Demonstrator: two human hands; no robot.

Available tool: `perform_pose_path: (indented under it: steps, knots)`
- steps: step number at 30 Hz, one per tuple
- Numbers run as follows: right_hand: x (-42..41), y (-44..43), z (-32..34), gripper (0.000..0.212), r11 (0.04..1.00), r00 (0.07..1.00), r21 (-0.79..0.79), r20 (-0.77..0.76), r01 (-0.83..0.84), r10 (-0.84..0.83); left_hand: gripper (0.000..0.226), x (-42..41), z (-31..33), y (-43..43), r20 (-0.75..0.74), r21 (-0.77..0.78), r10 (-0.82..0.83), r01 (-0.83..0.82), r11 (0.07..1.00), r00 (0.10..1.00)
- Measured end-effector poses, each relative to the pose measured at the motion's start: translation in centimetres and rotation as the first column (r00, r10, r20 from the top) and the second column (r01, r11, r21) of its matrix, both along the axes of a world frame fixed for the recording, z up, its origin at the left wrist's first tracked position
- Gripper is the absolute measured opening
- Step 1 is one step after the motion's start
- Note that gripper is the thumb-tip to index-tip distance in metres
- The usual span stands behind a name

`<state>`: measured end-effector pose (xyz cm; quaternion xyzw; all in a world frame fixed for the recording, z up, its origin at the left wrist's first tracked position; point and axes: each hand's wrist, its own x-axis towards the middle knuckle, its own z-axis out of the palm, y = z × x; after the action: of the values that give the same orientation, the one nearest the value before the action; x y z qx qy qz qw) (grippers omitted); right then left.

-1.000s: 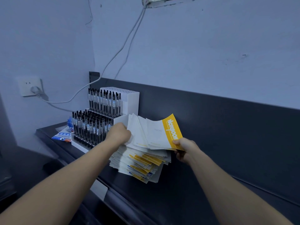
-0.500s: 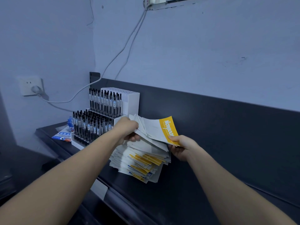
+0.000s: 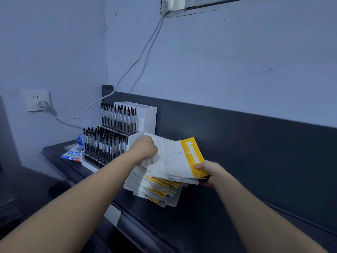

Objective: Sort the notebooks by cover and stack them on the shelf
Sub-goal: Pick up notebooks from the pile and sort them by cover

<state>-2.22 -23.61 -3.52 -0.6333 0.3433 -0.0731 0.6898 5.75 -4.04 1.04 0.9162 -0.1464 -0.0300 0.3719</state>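
Dark shelf (image 3: 209, 225) along a pale blue wall sets the scene as a person sorts notebooks. Nearest the camera, two bare forearms reach in from 6 o'clock. The right hand (image 3: 209, 172) pinches the yellow-banded corner of a fan (image 3: 175, 157) of notebooks at its 3 o'clock edge, thumb on top. The left hand (image 3: 145, 149), knuckles up and fingers curled under, grips the white covers at the fan's 9 o'clock side. The fan sits over a pile (image 3: 156, 189) lying skewed on the shelf, yellow and blue edges mixed. Whether the two touch cannot be told. Sorting appears to be at an early stage: no finished stack of one cover shows, and the pile is yet to be split and squared. Beyond, at the pile's 10 o'clock, stands a pen rack (image 3: 113, 139) with packets (image 3: 73, 155) beside it. A socket (image 3: 37, 100) sits on the far wall.
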Motion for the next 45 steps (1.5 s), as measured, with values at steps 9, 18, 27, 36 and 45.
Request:
perform_pose_path:
  steps: [9, 18, 27, 36, 45]
  knots:
    - [-1.4, -1.0, -0.2, 0.043, 0.999, 0.999, -0.003, 0.002, 0.043, -0.043, 0.034, -0.2, -0.8, -0.8, -0.164, -0.219, -0.061, 0.024, 0.975, 0.985]
    - [-3.0, -1.6, -0.7, 0.049, 0.996, 0.997, 0.047, 0.013, 0.08, -0.081, 0.029, -1.3, -1.5, -1.0, 0.058, 0.089, -0.092, 0.087, 0.992, 0.994]
    - [-4.2, -2.1, -1.0, 0.019, 0.965, 0.987, 0.254, 0.131, 0.061, -0.097, 0.024, -2.4, -1.8, -1.3, 0.257, 0.557, -0.329, 0.139, 0.819, 0.909]
    - [-4.4, -1.5, 1.0, 0.006, 0.896, 0.947, 0.442, 0.274, 0.032, -0.169, 0.017, -2.2, -1.6, -1.1, 0.285, 0.547, -0.314, 0.115, 0.829, 0.906]
    - [-2.6, -1.1, 0.3, 0.015, 0.954, 0.972, 0.286, 0.183, 0.091, -0.148, 0.022, -1.1, -2.0, -0.5, 0.159, 0.327, -0.227, 0.165, 0.931, 0.961]
